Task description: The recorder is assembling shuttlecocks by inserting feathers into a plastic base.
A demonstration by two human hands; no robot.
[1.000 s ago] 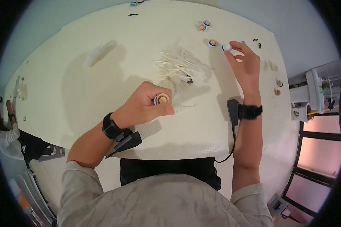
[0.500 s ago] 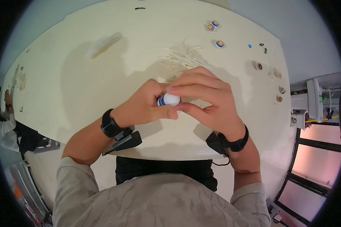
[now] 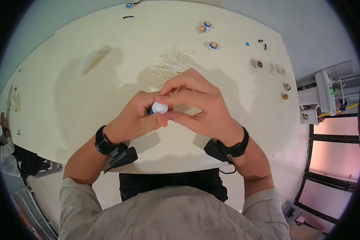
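Note:
Over the near middle of the table, my left hand (image 3: 137,116) is wrapped around a small white container with a rounded end and blue banding (image 3: 160,108). Its white dome points up between my hands, and the rest is mostly hidden by fingers. From the right, my right hand (image 3: 202,106) pinches at the domed end with thumb and fingertips. Just beyond my hands lies a loose pile of thin white sticks (image 3: 172,64), which look like cotton swabs.
The pale table (image 3: 180,152) also holds a ribbed translucent piece (image 3: 90,62) at left. Several blue-and-white round pieces with tan tops (image 3: 213,45) stand at the back. Small dark-topped caps (image 3: 259,64) and a blue bit (image 3: 247,44) lie right. Another person (image 3: 6,148) is at far left.
The whole view has shifted, so the table and hands sit further left. The container has tilted in my left hand, showing more white dome and less blue banding. Both hands keep their hold.

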